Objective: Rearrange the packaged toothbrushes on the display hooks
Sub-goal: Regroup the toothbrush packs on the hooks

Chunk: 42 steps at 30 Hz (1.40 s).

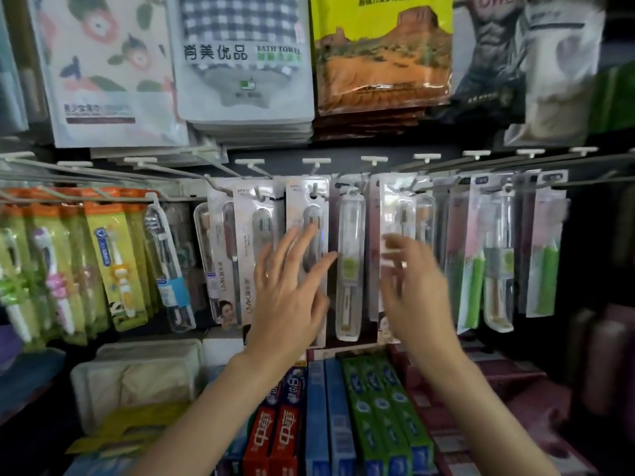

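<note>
Left hand spread on toothbrush pack

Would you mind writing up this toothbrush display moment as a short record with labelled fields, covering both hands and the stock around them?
setting: shop display, packs hanging on white hooks
left hand: fingers spread, over a pale toothbrush pack
right hand: motion-blurred, at a glossy toothbrush pack; grip unclear
between hands: clear-cased toothbrush, green label
far left: orange-topped children's toothbrush packs
above: bagged towels
below: toothpaste boxes, red, blue, green
</note>
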Available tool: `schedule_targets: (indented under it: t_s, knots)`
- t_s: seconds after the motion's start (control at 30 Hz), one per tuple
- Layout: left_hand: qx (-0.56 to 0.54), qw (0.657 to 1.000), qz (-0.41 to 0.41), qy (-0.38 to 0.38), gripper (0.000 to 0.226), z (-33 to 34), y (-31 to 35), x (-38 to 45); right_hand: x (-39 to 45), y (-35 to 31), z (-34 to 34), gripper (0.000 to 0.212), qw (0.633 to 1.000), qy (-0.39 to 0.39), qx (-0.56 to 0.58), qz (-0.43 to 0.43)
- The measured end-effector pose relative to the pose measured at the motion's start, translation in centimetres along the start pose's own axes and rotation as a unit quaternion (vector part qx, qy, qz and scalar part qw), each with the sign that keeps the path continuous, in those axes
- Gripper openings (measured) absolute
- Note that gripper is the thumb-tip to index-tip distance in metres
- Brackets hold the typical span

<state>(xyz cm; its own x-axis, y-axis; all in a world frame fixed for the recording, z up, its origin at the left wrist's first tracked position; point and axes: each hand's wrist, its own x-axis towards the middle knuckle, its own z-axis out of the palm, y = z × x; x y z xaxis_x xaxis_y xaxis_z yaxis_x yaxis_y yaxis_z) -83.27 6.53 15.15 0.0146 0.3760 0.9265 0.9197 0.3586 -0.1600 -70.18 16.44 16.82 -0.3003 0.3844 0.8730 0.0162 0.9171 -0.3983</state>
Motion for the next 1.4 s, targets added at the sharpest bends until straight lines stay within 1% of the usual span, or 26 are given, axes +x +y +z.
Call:
schedule_targets:
  t_s: [0.07,0.1,0.13,0.2,0.27,0.33,0.43,0.57,0.67,0.73,0.83,0.93,1.0,1.1,1.17,1.23,1.27,1.33,1.4]
  knots:
    - [-0.022,1.000,0.011,0.015,0.044,0.0,1.0,0.5,1.1,1.7,-2.1,0.031,0.996,0.083,-0.008,0.026]
    - [-0.030,0.999,0.021,0.020,0.044,0.0,1.7,0.8,1.5,3.1,-2.6,0.031,0.994,0.093,-0.017,0.053]
    - [-0.033,0.999,0.035,0.018,0.045,0.2,2.5,1.1,1.8,4.7,-2.8,0.033,0.993,0.078,-0.026,0.090]
    - [-0.023,0.997,0.073,-0.001,0.047,0.8,4.2,1.8,1.9,7.4,-2.2,0.043,0.988,0.011,-0.042,0.151]
    - [0.000,0.994,0.108,-0.033,0.049,2.0,5.6,2.4,2.1,9.1,-1.4,0.054,0.985,-0.040,-0.044,0.162]
    - [0.023,0.989,0.131,-0.066,0.049,3.2,6.3,2.7,2.7,9.6,-0.9,0.061,0.983,-0.061,-0.027,0.169]
    - [0.029,0.986,0.135,-0.098,0.046,4.6,6.4,2.8,3.6,9.8,-0.7,0.070,0.976,-0.097,-0.009,0.194]
    - [0.023,0.986,0.128,-0.105,0.046,5.0,6.0,2.9,3.6,9.3,-0.8,0.069,0.978,-0.107,0.011,0.180]
    - [0.013,0.986,0.118,-0.116,0.050,5.1,5.6,2.6,3.1,8.3,-1.3,0.069,0.979,-0.074,0.061,0.181]
    - [0.002,0.986,0.110,-0.123,0.048,4.9,5.3,2.4,2.7,7.5,-1.8,0.070,0.975,-0.053,0.102,0.190]
    - [-0.013,0.987,0.104,-0.125,0.047,4.8,5.1,2.2,1.5,6.5,-2.4,0.065,0.972,-0.052,0.151,0.174]
    - [-0.027,0.986,0.104,-0.124,0.051,5.1,5.1,2.0,-0.6,7.1,-2.5,0.057,0.975,-0.070,0.152,0.145]
    - [-0.028,0.986,0.105,-0.127,0.054,5.1,5.1,1.7,-2.4,8.0,-2.6,0.055,0.975,-0.071,0.158,0.142]
    - [-0.058,0.986,0.103,-0.114,0.051,4.7,5.0,0.6,-5.0,8.5,-3.0,0.064,0.980,-0.069,0.128,0.133]
    - [-0.081,0.988,0.098,-0.085,0.041,3.7,4.5,-0.3,-5.9,8.3,-3.1,0.069,0.991,-0.050,0.083,0.093]
    - [-0.094,0.992,0.075,-0.042,0.037,2.3,3.5,-1.2,-5.6,7.1,-3.1,0.070,0.997,-0.034,0.058,0.034]
    - [-0.092,0.994,0.057,-0.021,0.036,1.6,2.8,-1.6,-5.2,6.2,-3.1,0.068,0.997,-0.037,0.061,0.010]
    - [-0.081,0.997,0.006,0.005,0.036,0.1,1.1,-2.4,-4.3,3.5,-2.6,0.066,0.995,-0.068,0.073,-0.029]
    - [-0.069,0.996,-0.058,0.010,0.035,-1.4,-0.9,-3.3,-3.7,0.5,-1.4,0.072,0.989,-0.107,0.082,-0.059]
